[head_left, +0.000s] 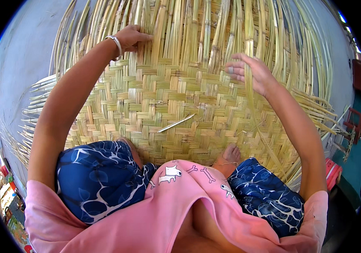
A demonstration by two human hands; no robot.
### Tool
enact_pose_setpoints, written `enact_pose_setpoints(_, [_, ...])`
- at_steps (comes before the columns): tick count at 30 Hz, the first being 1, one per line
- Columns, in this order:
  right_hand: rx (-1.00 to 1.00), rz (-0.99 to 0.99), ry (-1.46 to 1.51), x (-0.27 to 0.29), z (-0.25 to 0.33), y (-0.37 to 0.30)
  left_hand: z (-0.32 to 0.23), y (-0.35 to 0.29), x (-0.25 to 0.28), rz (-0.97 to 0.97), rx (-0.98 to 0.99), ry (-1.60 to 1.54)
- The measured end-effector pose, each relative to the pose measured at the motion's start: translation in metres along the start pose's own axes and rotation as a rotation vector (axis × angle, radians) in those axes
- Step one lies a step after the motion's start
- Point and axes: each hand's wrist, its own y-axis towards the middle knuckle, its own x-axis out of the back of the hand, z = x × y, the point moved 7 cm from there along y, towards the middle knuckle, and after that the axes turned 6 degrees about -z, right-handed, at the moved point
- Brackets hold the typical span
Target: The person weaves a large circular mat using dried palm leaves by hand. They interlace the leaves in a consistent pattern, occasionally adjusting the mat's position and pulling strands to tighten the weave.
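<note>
A large woven mat (180, 90) of yellow-green split-cane strips spreads before me, its unwoven strips (180, 31) running away from me at the far side. My left hand (130, 39), with a silver bangle at the wrist, is at the far left of the woven part. Its fingers are partly curled among the strips; their tips are partly hidden. To the right, my right hand (250, 72) has a long flat cane strip (249, 86) passing between thumb and fingers. The fingers reach leftward, slightly blurred, with a ring on one. The strip's near end trails over the weave.
A short pale sliver (176, 123) lies loose on the mat. My bare feet (227, 160) rest at its near edge. Loose strip ends (41, 99) fan over the grey floor (24, 55). At far right are a reddish metal frame with a chain (351, 130) and a pink object (333, 172).
</note>
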Motion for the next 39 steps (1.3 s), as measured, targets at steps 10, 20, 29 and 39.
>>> enact_pose_setpoints(10, [0.213, 0.027, -0.159, -0.038, 0.043, 0.061, -0.002, -0.017, -0.002, 0.176, 0.052, -0.224])
enact_pose_setpoints(20, [0.139, -0.191, -0.601, -0.056, 0.065, 0.086, -0.043, -0.02, -0.008, 0.685, 0.012, -0.969])
enact_pose_setpoints(29, [0.085, -0.154, -0.295, -0.041, 0.052, 0.089, -0.069, -0.022, -0.027, 0.884, -0.065, -0.846])
enact_pose_setpoints(39, [0.133, 0.011, -0.021, -0.043, 0.05, 0.063, -0.048, 0.004, -0.029, 0.557, 0.16, -0.533])
